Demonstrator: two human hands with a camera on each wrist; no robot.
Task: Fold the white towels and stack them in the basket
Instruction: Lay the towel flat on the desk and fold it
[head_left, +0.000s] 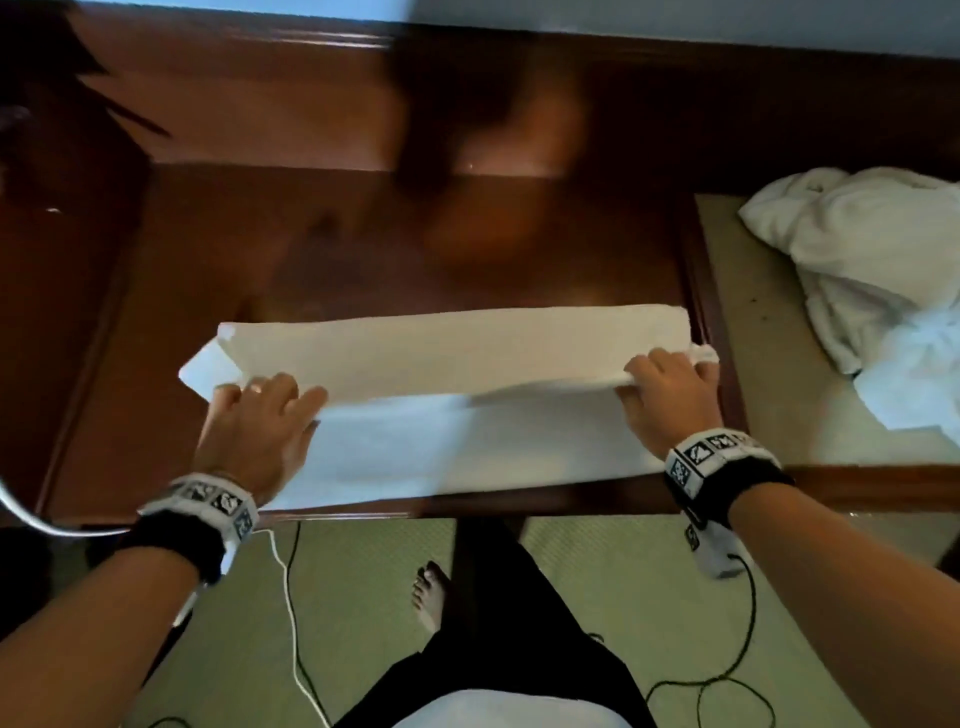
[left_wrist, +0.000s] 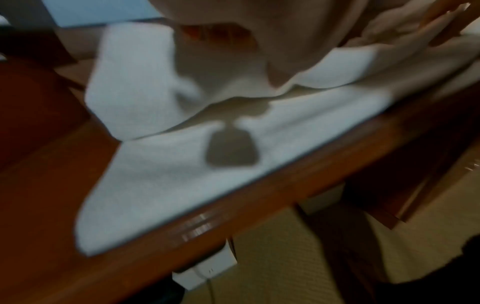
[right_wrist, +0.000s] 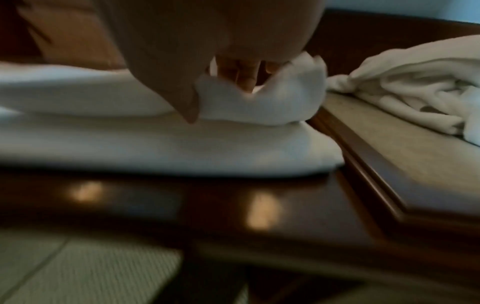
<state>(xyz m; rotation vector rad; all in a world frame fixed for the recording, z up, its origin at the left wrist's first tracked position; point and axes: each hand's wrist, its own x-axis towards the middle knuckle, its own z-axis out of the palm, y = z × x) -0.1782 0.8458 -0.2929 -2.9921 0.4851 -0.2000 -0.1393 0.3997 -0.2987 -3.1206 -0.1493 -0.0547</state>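
A white towel (head_left: 452, 353) lies lengthwise along the near edge of the dark wooden table (head_left: 311, 249), its far half lifted over the flat near half (head_left: 467, 447). My left hand (head_left: 260, 415) grips the raised layer at its left end; the left wrist view shows that layer (left_wrist: 135, 82) hanging above the flat part (left_wrist: 182, 174). My right hand (head_left: 667, 395) pinches the right end. In the right wrist view the thumb (right_wrist: 192, 102) and fingers (right_wrist: 244, 78) bunch the corner (right_wrist: 285, 92). No basket shows clearly.
A heap of crumpled white towels (head_left: 872, 249) lies on a tan surface right of the table, also seen as the heap (right_wrist: 415, 92). A blurred brown shape (head_left: 493, 156) stands at the table's far side. Cables (head_left: 291, 623) and my bare foot (head_left: 431, 597) are on the green floor.
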